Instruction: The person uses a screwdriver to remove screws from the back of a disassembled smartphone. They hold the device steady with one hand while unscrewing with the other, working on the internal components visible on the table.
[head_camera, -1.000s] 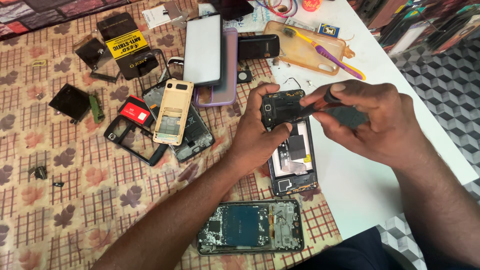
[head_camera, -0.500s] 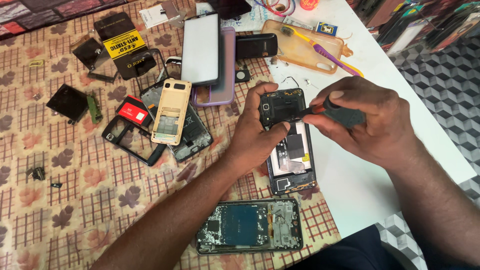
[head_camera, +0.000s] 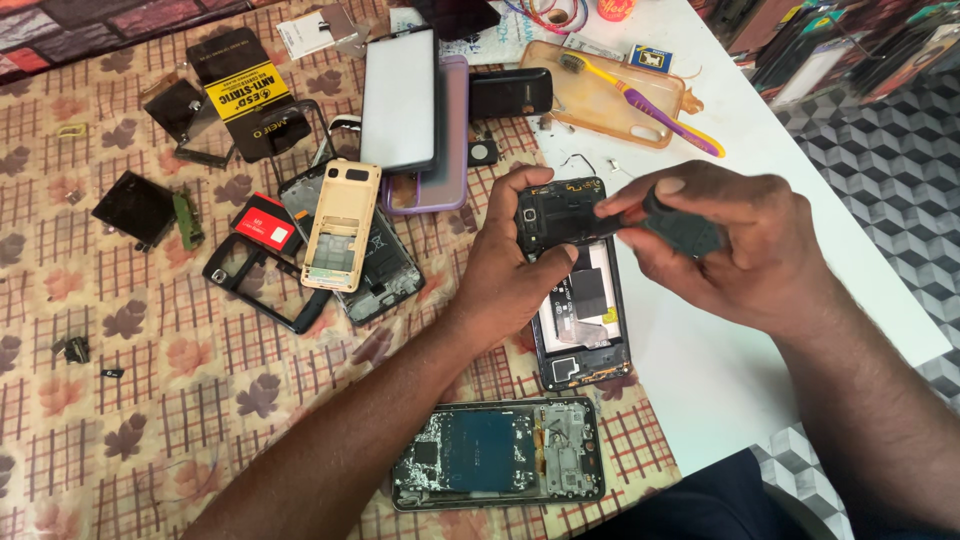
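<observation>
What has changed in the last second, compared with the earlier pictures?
Almost nothing. The left hand still steadies the opened phone, and the right hand still presses the dark-handled tool at its top end, with only tiny shifts. The loose parts on the cloth stayed put.

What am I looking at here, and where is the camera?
The camera sits on a person's head and looks down at their own two bare hands; no machine is involved. The left hand steadies an opened phone with its back cover off, so its inner parts show. The right hand grips a dark tool whose tip touches the phone's top end. They work over a patterned cloth that meets a white table. Around lie phone parts: another opened phone near the person, a gold frame, a black frame, a phone with a pale screen, a clear case and a toothbrush resting on it.
</observation>
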